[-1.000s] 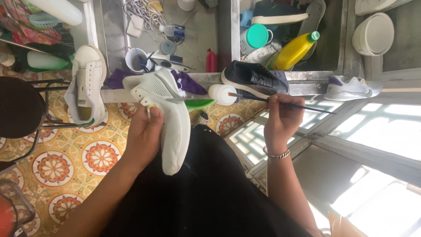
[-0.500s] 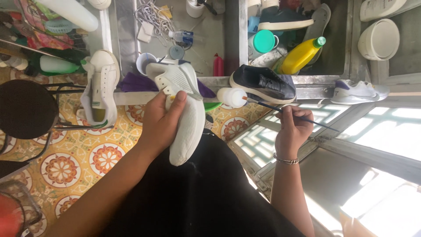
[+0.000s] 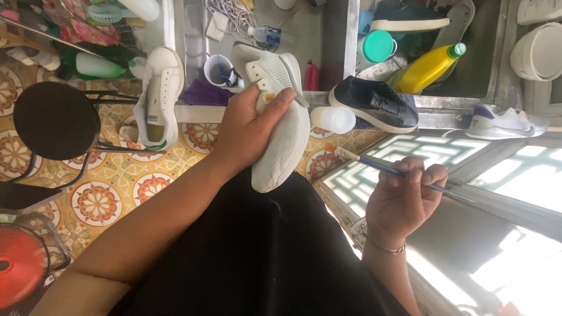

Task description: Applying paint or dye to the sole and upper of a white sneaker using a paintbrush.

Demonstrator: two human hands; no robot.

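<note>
Person seated at a metal bench (image 3: 436, 114) over a patterned tile floor (image 3: 111, 175). The left hand (image 3: 249, 126) is clamped around a white sneaker (image 3: 281, 117), now raised nearer the bench and turned sole toward the camera compared with a second ago. The right hand (image 3: 404, 199) pinches a thin paintbrush (image 3: 374, 167), drawn back and clear of the shoe. Beside them: dark sneaker (image 3: 374, 105), yellow bottle (image 3: 427, 67).

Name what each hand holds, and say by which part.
The left hand grips a white shoe around its middle, sole facing up. The right hand pinches a thin brush along its handle.
</note>
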